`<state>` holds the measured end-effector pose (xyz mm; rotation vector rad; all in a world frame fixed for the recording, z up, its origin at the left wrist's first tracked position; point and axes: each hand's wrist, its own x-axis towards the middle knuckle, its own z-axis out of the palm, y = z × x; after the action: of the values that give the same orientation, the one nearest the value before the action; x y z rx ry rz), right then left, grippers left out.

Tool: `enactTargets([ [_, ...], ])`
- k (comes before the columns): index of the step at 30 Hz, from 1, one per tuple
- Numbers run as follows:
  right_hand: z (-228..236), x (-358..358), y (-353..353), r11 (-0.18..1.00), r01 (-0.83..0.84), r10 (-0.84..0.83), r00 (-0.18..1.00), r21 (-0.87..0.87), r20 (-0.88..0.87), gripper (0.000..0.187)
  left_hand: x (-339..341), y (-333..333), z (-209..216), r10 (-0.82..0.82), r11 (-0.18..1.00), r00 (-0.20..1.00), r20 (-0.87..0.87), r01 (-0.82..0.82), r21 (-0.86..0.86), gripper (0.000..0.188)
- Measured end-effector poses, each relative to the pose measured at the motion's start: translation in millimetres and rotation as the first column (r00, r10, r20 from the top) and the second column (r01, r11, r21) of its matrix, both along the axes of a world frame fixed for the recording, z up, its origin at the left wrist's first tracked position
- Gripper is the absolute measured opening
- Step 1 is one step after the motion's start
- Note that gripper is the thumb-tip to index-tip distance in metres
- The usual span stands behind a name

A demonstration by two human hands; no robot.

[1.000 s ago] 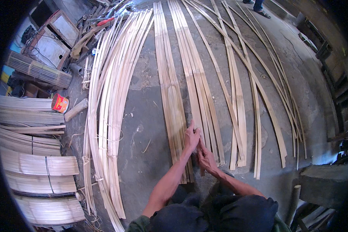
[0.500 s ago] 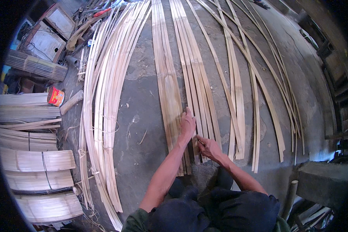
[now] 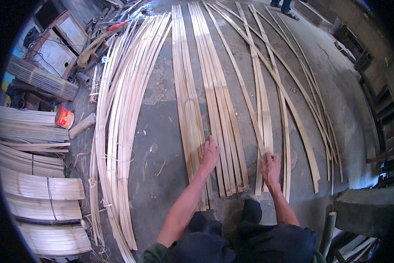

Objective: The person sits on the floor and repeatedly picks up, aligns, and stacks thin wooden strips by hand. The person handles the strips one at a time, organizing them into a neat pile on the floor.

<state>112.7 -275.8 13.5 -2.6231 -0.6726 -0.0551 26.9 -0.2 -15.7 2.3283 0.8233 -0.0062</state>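
Note:
Long pale bamboo strips lie lengthwise on the floor in front of me. My left hand (image 3: 210,157) rests with fingers stretched forward on the right edge of a flat group of strips (image 3: 191,118), beside the gap to a second group (image 3: 223,118). To the right, my right hand (image 3: 271,168) has its fingers curled over the near part of a loose bamboo strip (image 3: 250,105). That strip crosses a wider pair of strips (image 3: 266,127) under the hand. The fingertips partly hide the grip.
A large heap of strips (image 3: 127,109) lies at left. Beyond it are tied slat bundles (image 3: 43,186), a red and yellow tin (image 3: 64,118) and a wooden mallet-like piece (image 3: 82,126). More loose strips (image 3: 300,114) cross at right. A person's feet (image 3: 286,11) show at the far right.
My right hand has left the near end of the middle group and moved right to the loose strips. My left hand has shifted slightly nearer. More of the other person's feet shows.

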Motion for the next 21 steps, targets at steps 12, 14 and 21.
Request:
enactTargets([
  [12,65.6,-14.4,27.3,0.954,0.281,-0.208,0.869,0.101,-0.450,0.037,-8.7,-21.6,28.6,0.040,0.996,0.987,0.155,-0.051,0.067,0.063],
  [14,49.0,-23.4,22.8,0.941,0.183,-0.090,0.947,0.286,-0.309,0.040,-11.8,-40.0,22.6,-0.142,0.961,0.963,0.228,0.078,0.267,0.065],
  [21,-8.1,-25.6,47.5,0.874,0.171,0.022,0.921,0.455,-0.388,0.042,-18.1,-86.4,8.0,-0.450,0.844,0.882,0.140,0.369,0.390,0.065],
])
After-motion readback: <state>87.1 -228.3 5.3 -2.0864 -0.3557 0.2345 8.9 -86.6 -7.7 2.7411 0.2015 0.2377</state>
